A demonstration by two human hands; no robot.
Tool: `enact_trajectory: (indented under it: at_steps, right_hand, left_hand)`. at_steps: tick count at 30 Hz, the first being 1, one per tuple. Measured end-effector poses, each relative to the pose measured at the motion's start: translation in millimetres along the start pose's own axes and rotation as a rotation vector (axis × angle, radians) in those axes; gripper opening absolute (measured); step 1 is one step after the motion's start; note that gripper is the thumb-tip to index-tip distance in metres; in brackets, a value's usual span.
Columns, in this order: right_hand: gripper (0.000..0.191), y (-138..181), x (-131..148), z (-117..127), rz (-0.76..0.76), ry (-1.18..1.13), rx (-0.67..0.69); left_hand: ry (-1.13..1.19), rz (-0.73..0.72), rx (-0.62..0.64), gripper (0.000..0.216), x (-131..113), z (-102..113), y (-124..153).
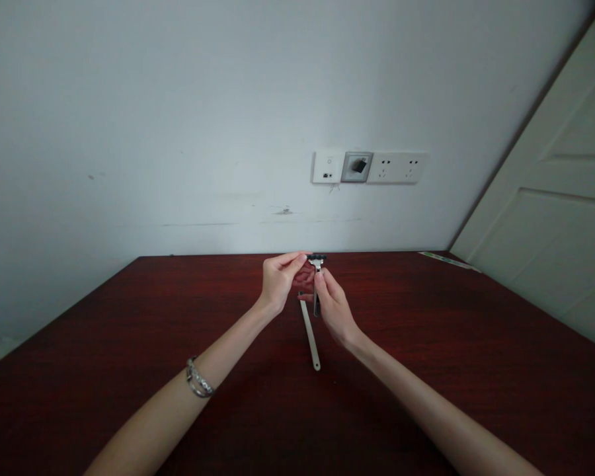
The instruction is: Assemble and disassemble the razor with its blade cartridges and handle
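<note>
Between my hands is a razor with a dark, wide head, a silver neck and a slim handle, held upright above the table. My left hand pinches the left end of the razor's head between thumb and fingers. The handle is gripped by my right hand, thumb on its front; some of those fingers are hidden behind it. Just below the hands, a long pale stick with a small hole at its near end lies on the dark red table. Its far end has a dark tip beside my right fingers, too small to make out.
Along the table's back edge rises a white wall with a row of sockets and a black plug. A pale door stands at the right. Near the back right corner lies a thin, light strip.
</note>
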State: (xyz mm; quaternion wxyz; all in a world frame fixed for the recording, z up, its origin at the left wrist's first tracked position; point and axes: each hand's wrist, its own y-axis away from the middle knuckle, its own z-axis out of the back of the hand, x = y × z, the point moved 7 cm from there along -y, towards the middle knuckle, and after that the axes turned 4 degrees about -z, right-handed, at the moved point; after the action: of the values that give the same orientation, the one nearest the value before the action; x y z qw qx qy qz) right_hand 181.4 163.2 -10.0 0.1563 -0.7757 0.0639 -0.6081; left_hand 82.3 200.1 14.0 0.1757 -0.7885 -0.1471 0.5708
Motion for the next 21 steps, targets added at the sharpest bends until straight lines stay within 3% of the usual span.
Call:
enact_trajectory:
  at_steps: [21]
  right_hand:
    - [0.026, -0.4, 1.4, -0.6, 0.004, -0.001, -0.004]
  left_hand:
    - [-0.038, -0.028, -0.013, 0.023, -4.2, 0.1, 1.1]
